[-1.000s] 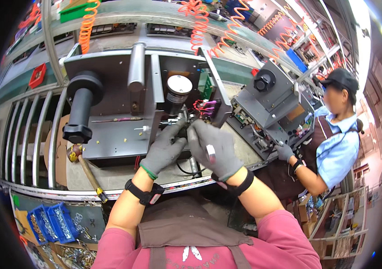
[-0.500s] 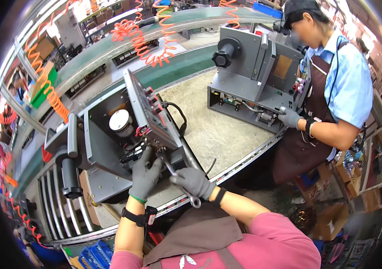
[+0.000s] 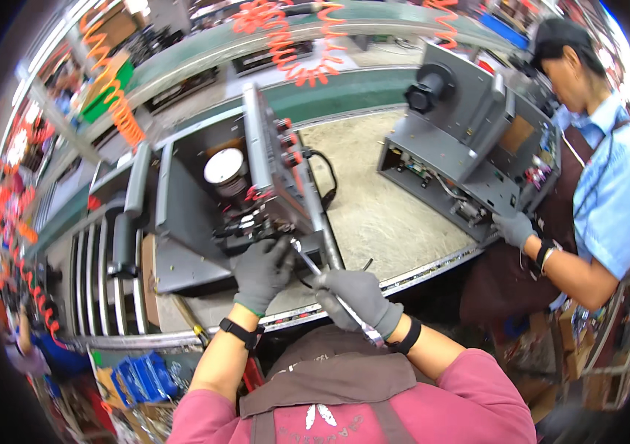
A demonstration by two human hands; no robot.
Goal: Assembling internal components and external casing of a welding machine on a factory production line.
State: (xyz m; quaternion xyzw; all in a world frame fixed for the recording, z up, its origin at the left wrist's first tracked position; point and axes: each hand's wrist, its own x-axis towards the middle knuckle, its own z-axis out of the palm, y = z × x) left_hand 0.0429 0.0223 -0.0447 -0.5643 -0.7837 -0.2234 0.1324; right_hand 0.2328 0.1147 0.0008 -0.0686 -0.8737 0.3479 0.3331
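Observation:
My right hand (image 3: 359, 296) is wrapped round a long silver wrench (image 3: 359, 320). The tool slants from the lower right up to the fittings at the front of an opened dark grey metal machine (image 3: 189, 233). My left hand (image 3: 263, 272) is closed, its fingers curled beside the wrench's upper end, against those fittings; whatever it grips is hidden. Inside the housing, above my left hand, stands a white-topped cylinder (image 3: 225, 167). An upright panel (image 3: 259, 140) with red-rimmed knobs rises to its right, with red wires at its foot. Both hands wear grey gloves.
A co-worker (image 3: 603, 185) at the right holds a gloved hand to a second grey machine (image 3: 433, 148). Metal rollers (image 3: 100, 281) lie left of my machine, and a yellow-and-black handled tool (image 3: 195, 325) at the bench edge. Orange coiled hoses (image 3: 304, 55) hang behind.
The view has shifted, so the machines appear farther right. My right hand has moved and now covers the wrench's middle. My left hand's fingers look more curled at the fittings.

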